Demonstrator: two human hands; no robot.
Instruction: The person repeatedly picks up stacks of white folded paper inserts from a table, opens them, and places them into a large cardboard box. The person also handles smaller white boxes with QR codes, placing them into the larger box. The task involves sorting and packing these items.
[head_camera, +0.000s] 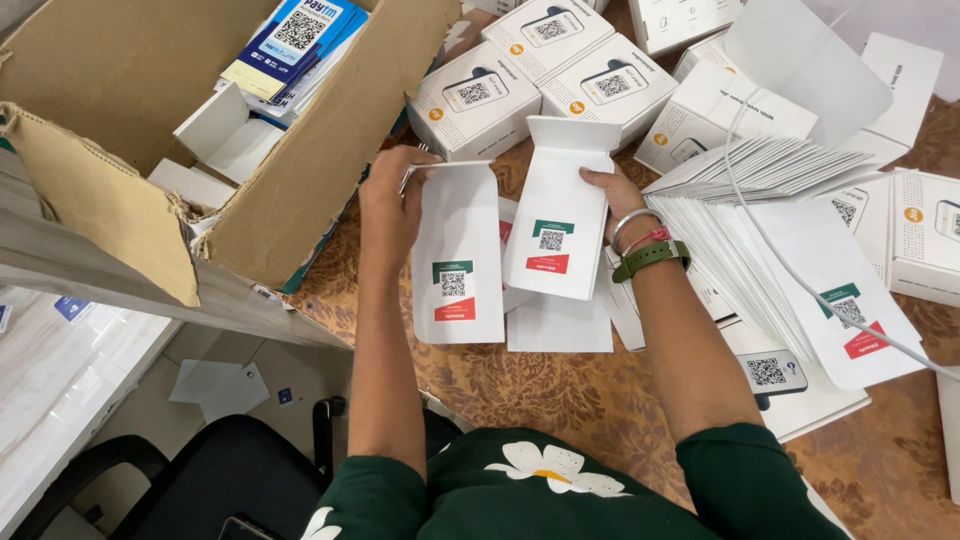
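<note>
The envelopes in the left hand (392, 205) and right hand (612, 190) are white, the left envelope (458, 262) and the right envelope (560, 215) each bearing a green band, a black-and-white square code and a red band. The bench (540, 390) wears a brown cloth with a golden floral pattern, the cardboard carton (300, 190) is plain tan with blue-and-white cards (295, 45) inside, and the small boxes (475, 100) are white with orange dots. The sleeves (560, 495) are dark green with white, yellow-centred flowers, and the wrist strap (650, 258) is olive green beside a silver bangle (632, 222).
</note>
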